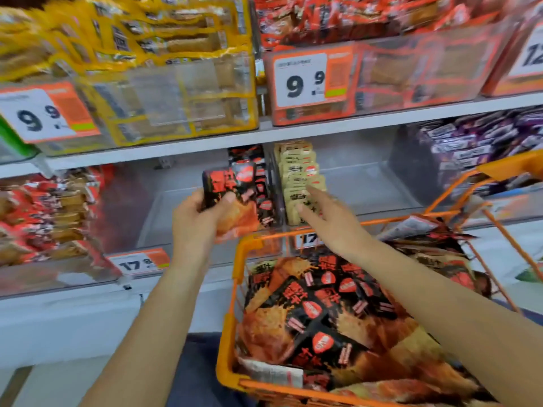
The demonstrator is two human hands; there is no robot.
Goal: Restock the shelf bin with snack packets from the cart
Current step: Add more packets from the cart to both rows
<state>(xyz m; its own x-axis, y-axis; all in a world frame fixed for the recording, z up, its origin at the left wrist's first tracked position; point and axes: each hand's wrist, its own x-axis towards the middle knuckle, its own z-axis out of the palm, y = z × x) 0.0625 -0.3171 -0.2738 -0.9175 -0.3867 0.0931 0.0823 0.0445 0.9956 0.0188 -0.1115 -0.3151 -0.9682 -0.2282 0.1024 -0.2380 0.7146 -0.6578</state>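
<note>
Now the left hand (195, 221) gripped a black packet (232, 198) in front of the bin (164, 218). The right hand (329, 221), fingers straight, touched beige packets (299, 174) above the cart (235, 289).

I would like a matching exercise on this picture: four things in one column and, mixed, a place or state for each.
Things:
1. left hand
2. right hand
3. orange cart
4. yellow packets

Places or states:
A. in the bin on the upper shelf
B. full of black-and-red packets
C. holds a black-and-red packet
D. fingers straight, reaching to the beige packets

Pairs: 1-C, 2-D, 3-B, 4-A
</note>
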